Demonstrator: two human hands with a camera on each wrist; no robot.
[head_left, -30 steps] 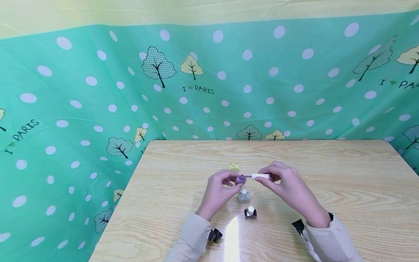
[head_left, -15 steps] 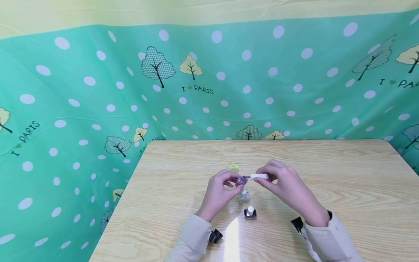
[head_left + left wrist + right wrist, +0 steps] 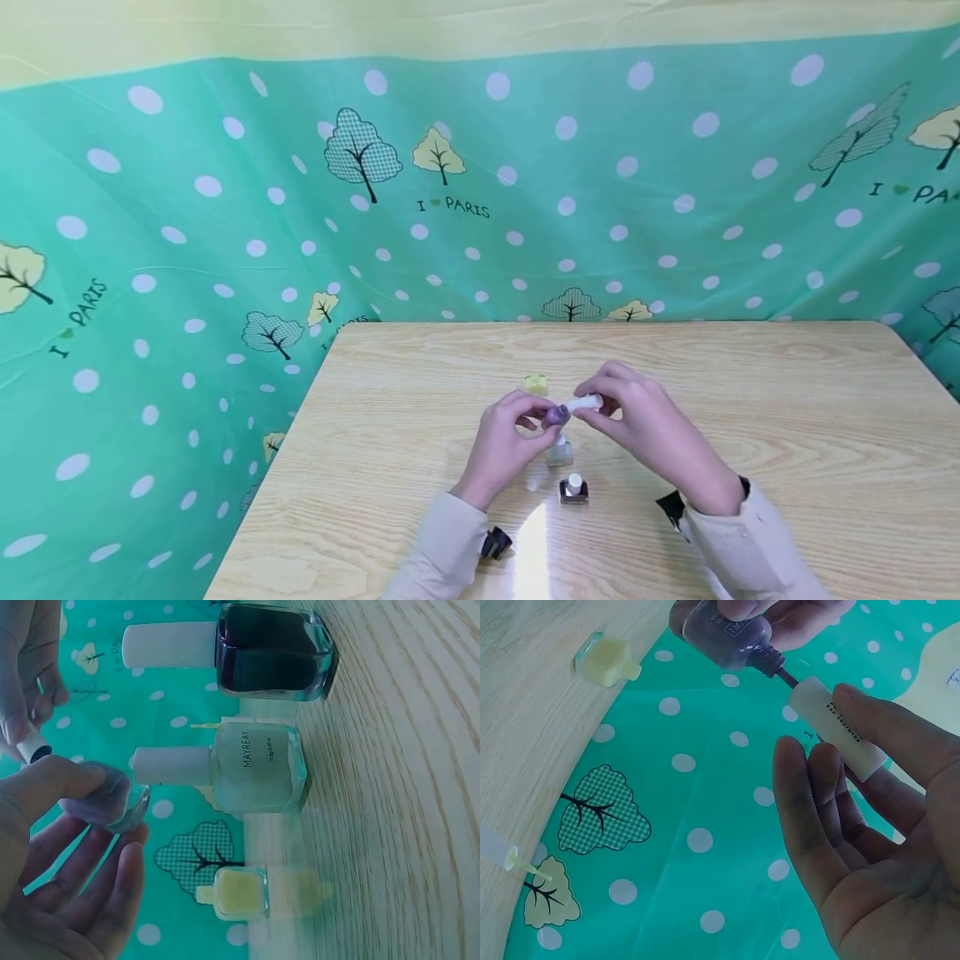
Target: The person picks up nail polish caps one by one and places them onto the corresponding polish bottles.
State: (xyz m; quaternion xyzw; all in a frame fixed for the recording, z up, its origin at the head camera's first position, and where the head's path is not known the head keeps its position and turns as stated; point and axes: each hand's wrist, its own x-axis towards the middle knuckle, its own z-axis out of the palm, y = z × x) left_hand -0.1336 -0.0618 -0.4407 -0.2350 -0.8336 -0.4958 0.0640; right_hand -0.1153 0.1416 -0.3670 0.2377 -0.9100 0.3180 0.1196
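My left hand [image 3: 498, 446] pinches a small purple nail polish bottle [image 3: 555, 417] between thumb and fingers, above the table and tilted toward the right. The white cap [image 3: 585, 403] of that polish is in my right hand [image 3: 637, 412], held by thumb and fingers. In the right wrist view, the dark brush stem [image 3: 787, 677] runs from the cap into the threaded bottle neck [image 3: 766, 660], a short gap between cap and neck. Just below the hands stand a pale, capped nail polish bottle [image 3: 559, 454] and a dark one [image 3: 573, 492] with a white cap.
Behind the left hand sits an uncapped yellow nail polish bottle [image 3: 536, 383]. A white cap with a yellow brush [image 3: 499, 851] shows at the left of the right wrist view. The wooden table [image 3: 360, 467] meets a green patterned curtain [image 3: 465, 258] at its back edge.
My right hand has moved left with the cap, and the brush stem has gone deeper into the purple bottle. The left hand has tilted the bottle slightly to the right.
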